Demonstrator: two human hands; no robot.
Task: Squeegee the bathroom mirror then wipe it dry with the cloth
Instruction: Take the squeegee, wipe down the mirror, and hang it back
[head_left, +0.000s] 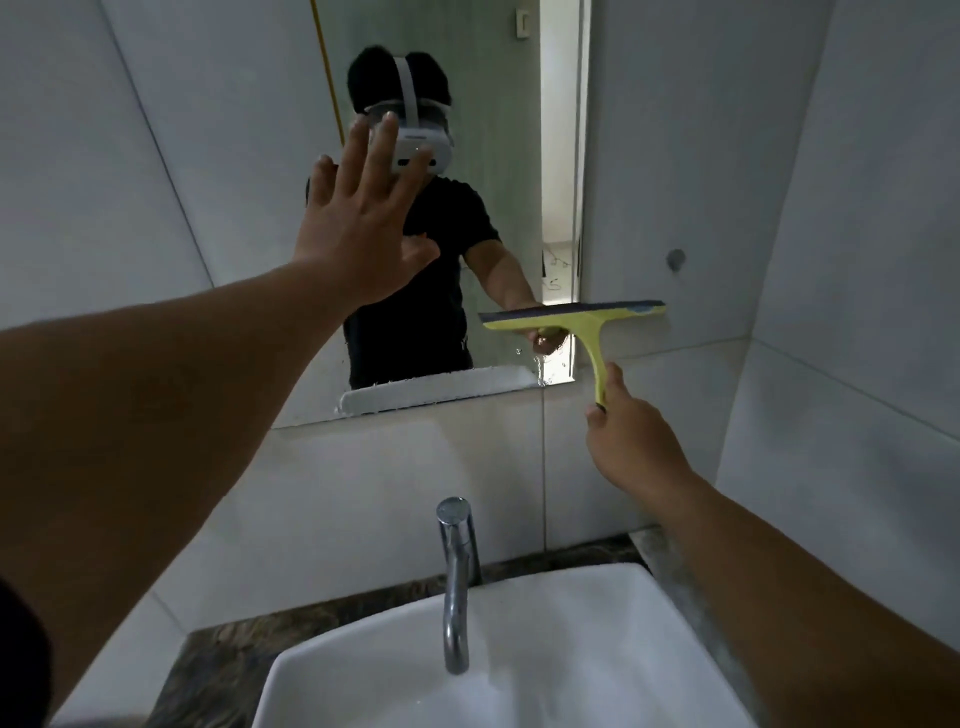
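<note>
The fingers (597, 410) of the right hand (631, 441) are closed around the lower end of the handle of the yellow-green squeegee (582, 325), while the fingers (358, 150) of the left hand (358, 228) are spread apart and hold nothing, with the open palm raised toward the mirror (467, 156); I cannot tell if it touches the glass. The mirror is fixed on the pale tiled wall (701, 156) above the white sink (545, 649). Its glass reflects the person in a dark shirt with a white headset. The squeegee blade lies almost horizontal at the lower right part of the mirror, and its right end passes over the mirror's edge onto the wall. Some small water drops are visible on the glass just under the blade. The chrome tap (457, 571) stands behind the sink, between the two forearms. I see no cloth in this view.
</note>
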